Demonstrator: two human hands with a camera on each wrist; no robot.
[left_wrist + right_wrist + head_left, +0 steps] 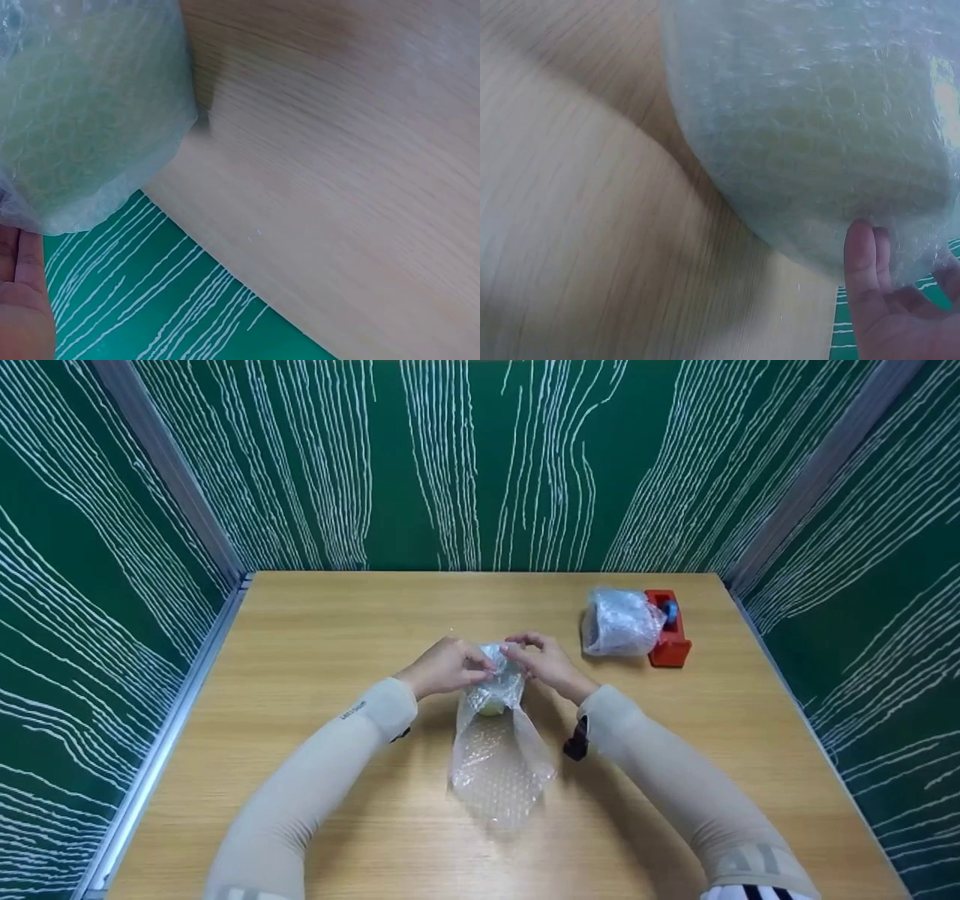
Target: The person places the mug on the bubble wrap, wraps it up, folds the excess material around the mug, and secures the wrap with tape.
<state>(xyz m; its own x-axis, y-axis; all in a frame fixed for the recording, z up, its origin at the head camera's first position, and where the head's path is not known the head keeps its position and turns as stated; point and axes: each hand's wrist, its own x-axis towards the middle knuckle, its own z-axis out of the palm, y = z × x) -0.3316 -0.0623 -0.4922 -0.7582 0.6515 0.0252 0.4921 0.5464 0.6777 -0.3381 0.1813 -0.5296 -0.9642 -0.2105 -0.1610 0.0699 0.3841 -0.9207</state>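
Observation:
Bubble wrap (501, 769) covers a pale yellow-green object (491, 709) in the middle of the table, its loose end spread toward the person. At the far end of the bundle, my left hand (452, 666) pinches the wrap from the left. Opposite it, my right hand (551, 664) holds the wrap's far edge between thumb and fingers. In the left wrist view, fingers (30, 262) lie at the lower edge of the wrapped object. The right wrist view has a fingertip (860, 244) against the wrap, with the green tint showing through the bubbles. The object's full shape is hidden.
A second bubble-wrapped bundle (622, 622) lies at the back right, against a red tape dispenser (670, 649) with a blue roll (670, 611). Green walls (420, 472) with white lines enclose the wooden table (337, 615) at the back and sides.

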